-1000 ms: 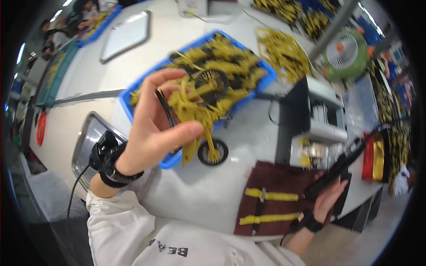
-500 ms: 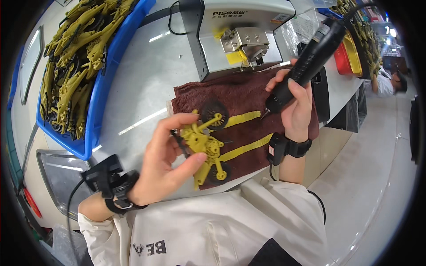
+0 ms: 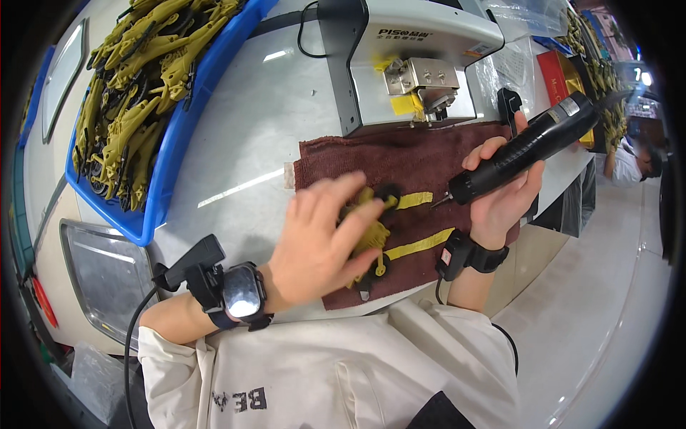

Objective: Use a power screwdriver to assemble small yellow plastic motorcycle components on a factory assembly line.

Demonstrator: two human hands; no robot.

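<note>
My left hand (image 3: 321, 239) presses a yellow toy motorcycle (image 3: 371, 232) with black wheels flat onto a dark red cloth (image 3: 407, 161). Its fingers cover most of the toy. My right hand (image 3: 500, 193) grips a black electric screwdriver (image 3: 525, 146), held slanted with its tip pointing down-left toward the toy's upper wheel. The tip hangs just above the cloth, a short way right of the toy. Two yellow strips (image 3: 421, 243) lie on the cloth under and beside the toy.
A grey and white machine (image 3: 407, 50) stands just behind the cloth. A blue tray (image 3: 179, 136) full of several yellow toy motorcycles sits at the left. A metal tray (image 3: 107, 272) lies at the lower left. Another person (image 3: 629, 161) stands at the far right.
My left hand has lowered the toy motorcycle from the air onto the cloth and now holds it flat. My right hand has brought the screwdriver tip closer to it.
</note>
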